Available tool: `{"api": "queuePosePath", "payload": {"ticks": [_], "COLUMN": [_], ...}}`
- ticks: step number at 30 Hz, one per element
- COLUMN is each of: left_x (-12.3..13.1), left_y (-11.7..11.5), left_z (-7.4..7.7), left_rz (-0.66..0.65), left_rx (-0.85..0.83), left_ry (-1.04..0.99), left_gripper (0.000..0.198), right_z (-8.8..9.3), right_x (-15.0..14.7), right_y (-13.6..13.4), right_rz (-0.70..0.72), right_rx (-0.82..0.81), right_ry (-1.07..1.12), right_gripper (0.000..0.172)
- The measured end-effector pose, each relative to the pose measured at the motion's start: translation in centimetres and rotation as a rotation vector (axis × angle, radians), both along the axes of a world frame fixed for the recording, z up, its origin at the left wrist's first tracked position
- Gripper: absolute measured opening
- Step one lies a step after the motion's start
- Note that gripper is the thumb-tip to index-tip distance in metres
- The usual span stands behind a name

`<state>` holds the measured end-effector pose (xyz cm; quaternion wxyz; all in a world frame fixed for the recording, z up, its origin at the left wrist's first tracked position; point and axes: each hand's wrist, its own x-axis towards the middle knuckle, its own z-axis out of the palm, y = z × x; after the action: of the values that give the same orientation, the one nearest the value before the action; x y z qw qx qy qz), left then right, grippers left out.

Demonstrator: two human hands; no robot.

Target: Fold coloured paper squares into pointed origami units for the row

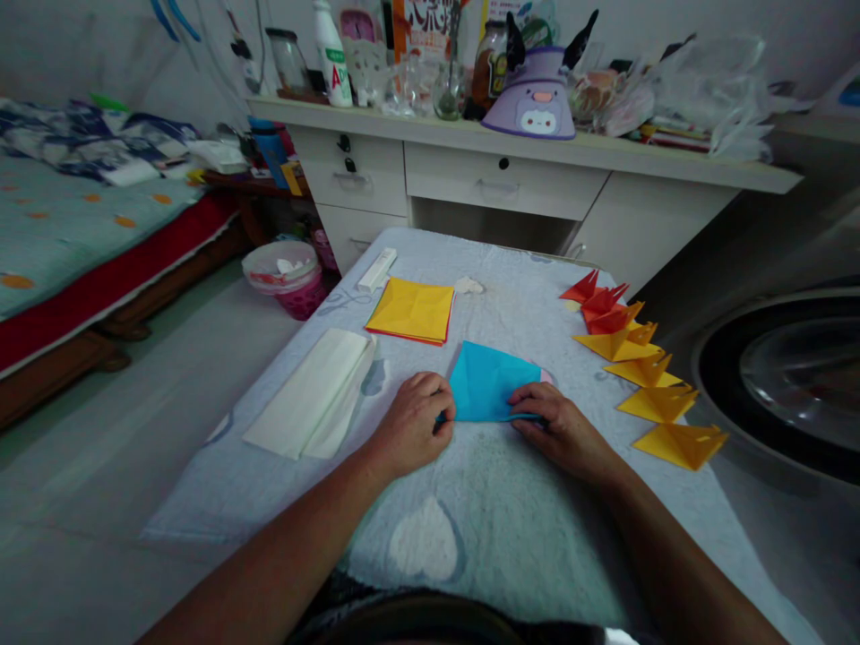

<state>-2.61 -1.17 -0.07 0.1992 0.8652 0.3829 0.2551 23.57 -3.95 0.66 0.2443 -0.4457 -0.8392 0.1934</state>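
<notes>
A sheet of blue origami paper [494, 381], folded along its near edge, lies on the cloth-covered table in front of me. My left hand [422, 421] is closed on its left corner, fingers curled. At the right end of the near edge, my right hand [561, 425] pinches the paper between thumb and fingers. Beyond the blue sheet is a stack of square paper [411, 309], yellow on top with red showing beneath. Folded yellow paper figures [655, 403] and red ones [601, 305] stand in a row along the right edge of the table.
Left of my hands lies a folded white paper or cloth [313, 390], with a small white box [377, 270] farther back. A pink bin [286, 273] stands on the floor at left. A cluttered white desk [457, 170] borders the far side; a round-doored machine [793, 376] is at right.
</notes>
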Motion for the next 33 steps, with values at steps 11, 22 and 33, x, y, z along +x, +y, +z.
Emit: {"api": "queuePosePath", "payload": {"ticks": [11,22,33], "left_x": [-0.1,-0.3,-0.1], "left_y": [0.2,0.2,0.1], "left_z": [-0.2,-0.2,-0.2], "left_rz": [0.033,0.074,0.096], "left_rx": [-0.061,-0.070,-0.055], "left_ry": [0.033,0.054,0.071], "left_gripper": [0.005,0.009,0.011], "right_z": [-1.5,-1.5,-2.4], "right_x": [-0.2,-0.2,-0.1], "right_y": [0.5,0.6,0.7], "right_rz": [-0.186,-0.306,-0.478], "right_rx": [-0.003,-0.050,0.003], "right_ry": [0.017,-0.009,-0.090], "right_gripper": [0.010,0.025,0.020]}}
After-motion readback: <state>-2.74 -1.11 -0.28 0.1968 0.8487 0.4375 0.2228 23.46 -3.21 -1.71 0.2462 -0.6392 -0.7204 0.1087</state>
